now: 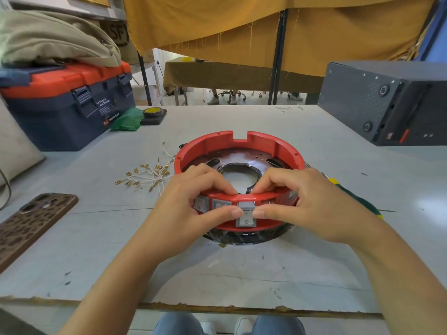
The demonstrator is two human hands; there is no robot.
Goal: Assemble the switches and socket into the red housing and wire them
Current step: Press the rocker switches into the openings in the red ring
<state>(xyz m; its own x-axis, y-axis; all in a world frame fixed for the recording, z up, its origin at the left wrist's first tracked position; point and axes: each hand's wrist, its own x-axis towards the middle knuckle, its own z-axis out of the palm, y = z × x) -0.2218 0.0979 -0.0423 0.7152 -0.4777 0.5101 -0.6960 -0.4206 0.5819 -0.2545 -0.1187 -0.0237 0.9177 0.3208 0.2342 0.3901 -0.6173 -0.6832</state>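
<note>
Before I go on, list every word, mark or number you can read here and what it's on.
"WING BOX": front of the toolbox, near a red badge too blurred to read.
"SF": cardboard box behind the toolbox.
"I" and "O": rocker switch pinched at the red housing.
"O": left-most switch.
Small white lines on the toolbox front: too blurred.

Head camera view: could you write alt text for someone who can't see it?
Two hands, left and right, press a grey switch into the near wall of a red housing on a table. White wires lie left of it.
</note>
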